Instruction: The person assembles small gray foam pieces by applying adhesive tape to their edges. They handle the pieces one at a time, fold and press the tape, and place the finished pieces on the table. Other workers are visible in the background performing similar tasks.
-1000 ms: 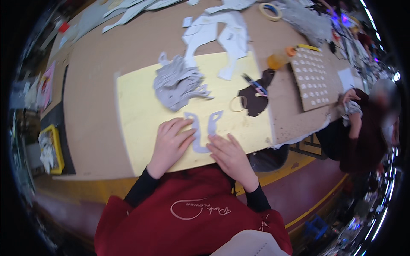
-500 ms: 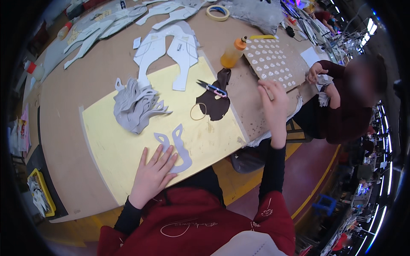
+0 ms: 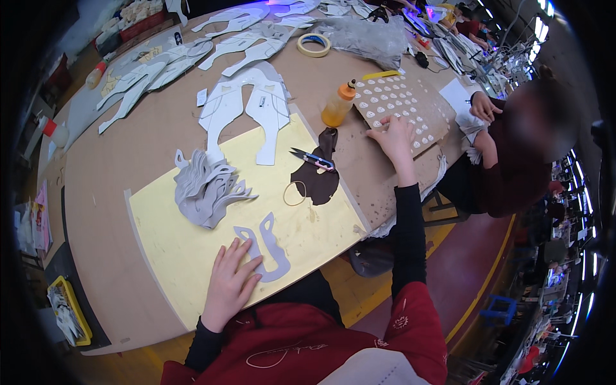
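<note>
My left hand [image 3: 232, 279] lies flat with fingers spread, its fingertips on a grey U-shaped cut piece [image 3: 277, 253] near the front edge of a yellow sheet [image 3: 160, 256]. My right hand [image 3: 396, 142] reaches over a brown board [image 3: 439, 106] dotted with rows of small white stickers. Its thumb and fingers are apart, and nothing shows between them. Up and left of my left hand sits a fanned stack of similar grey pieces [image 3: 205, 189]. Thread snips [image 3: 313, 159] rest on a dark brown scrap [image 3: 324, 186], beside a tan ring [image 3: 295, 193].
An orange-capped bottle of amber liquid [image 3: 338, 106] stands left of the board. Large white shoe-upper pieces [image 3: 273, 112] lie beyond the yellow sheet. A tape roll [image 3: 314, 45] and clear plastic bag [image 3: 366, 38] are farther back. A co-worker [image 3: 513, 147] sits at the right, hands near the board.
My right hand has moved left onto the sticker board, its thumb and fingers spreading. My left hand stays on the grey piece. The view has shifted, showing more of the far table.
</note>
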Motion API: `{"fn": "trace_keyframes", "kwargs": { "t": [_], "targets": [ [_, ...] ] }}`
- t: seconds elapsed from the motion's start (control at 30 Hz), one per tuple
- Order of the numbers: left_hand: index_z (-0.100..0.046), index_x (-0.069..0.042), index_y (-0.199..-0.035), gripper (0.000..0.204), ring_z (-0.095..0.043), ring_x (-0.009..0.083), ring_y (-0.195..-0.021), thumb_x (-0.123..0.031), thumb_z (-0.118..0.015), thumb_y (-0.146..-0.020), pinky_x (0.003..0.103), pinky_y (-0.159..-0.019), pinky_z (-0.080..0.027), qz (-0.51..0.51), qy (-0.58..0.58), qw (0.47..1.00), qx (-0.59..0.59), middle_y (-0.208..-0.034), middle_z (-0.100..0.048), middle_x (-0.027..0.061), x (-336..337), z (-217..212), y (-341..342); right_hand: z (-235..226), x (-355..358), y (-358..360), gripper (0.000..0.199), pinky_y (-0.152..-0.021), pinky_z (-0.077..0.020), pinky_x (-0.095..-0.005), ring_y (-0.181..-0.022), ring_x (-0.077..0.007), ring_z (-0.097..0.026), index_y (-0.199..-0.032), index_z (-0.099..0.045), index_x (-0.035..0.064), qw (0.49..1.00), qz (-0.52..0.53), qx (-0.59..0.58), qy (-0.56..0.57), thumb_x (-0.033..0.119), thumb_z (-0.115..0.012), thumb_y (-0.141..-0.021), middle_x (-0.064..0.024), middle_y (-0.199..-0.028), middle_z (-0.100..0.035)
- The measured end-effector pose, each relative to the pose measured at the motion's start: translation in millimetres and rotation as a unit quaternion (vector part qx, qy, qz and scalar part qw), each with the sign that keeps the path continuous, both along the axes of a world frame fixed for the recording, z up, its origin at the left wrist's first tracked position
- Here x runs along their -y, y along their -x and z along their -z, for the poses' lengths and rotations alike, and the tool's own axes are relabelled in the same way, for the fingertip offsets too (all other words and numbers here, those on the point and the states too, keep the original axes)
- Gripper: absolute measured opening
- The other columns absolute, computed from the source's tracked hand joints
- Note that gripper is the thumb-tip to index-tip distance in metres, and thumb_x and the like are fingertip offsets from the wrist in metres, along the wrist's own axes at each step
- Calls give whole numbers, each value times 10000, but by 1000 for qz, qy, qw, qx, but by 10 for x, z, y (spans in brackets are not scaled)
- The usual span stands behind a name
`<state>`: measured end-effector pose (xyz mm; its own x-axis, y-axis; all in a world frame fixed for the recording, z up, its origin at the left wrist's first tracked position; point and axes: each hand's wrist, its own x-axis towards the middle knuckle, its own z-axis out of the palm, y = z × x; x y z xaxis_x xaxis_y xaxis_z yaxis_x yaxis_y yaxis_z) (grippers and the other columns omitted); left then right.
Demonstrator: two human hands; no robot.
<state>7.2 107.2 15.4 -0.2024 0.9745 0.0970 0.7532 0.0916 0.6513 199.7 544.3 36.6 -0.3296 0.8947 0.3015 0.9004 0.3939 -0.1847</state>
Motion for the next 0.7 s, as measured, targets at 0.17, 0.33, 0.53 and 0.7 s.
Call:
{"fn": "trace_keyframes", "kwargs": {
  "t": [0.17, 0.33, 0.53, 0.7],
  "targets": [
    [-672, -110, -1219, 352, -383, 405, -1422, -154, -689, -870, 555, -1171, -268, -3, -5, 1000, 5, -1479, -489, 155, 1, 12, -1, -56, -44, 34, 478, -984, -386, -441, -1128, -342, -523, -1026, -687, 80, 999, 7, 25, 36, 352, -857, -673, -136, -1060, -644],
    [-673, -111, -1218, 355, -393, 407, -1415, -156, -695, -867, 552, -1168, -277, -6, -10, 1000, 14, -1474, -494, 156, 4, 16, 5, -93, -37, 54, 505, -1023, -349, -480, -1223, -343, -470, -1078, -687, 57, 994, 34, 36, 99, 283, -875, -667, -151, -1173, -609],
    [-674, -108, -1213, 357, -399, 406, -1411, -152, -704, -859, 551, -1163, -286, -3, -10, 1000, 15, -1466, -500, 158, -3, 12, 5, 47, 44, 55, 424, -887, -420, -483, -1081, -327, -555, -966, -649, 69, 999, 13, 17, -25, 274, -863, -663, -124, -1047, -643],
    [-671, -105, -1211, 358, -408, 405, -1404, -145, -705, -856, 549, -1159, -293, -1, -17, 1000, 11, -1459, -504, 158, 5, 20, 9, 85, 113, -43, 355, -909, -389, -487, -1082, -310, -544, -958, -639, 100, 998, -7, -52, -21, 249, -836, -704, -84, -1050, -632]
  ]
}}
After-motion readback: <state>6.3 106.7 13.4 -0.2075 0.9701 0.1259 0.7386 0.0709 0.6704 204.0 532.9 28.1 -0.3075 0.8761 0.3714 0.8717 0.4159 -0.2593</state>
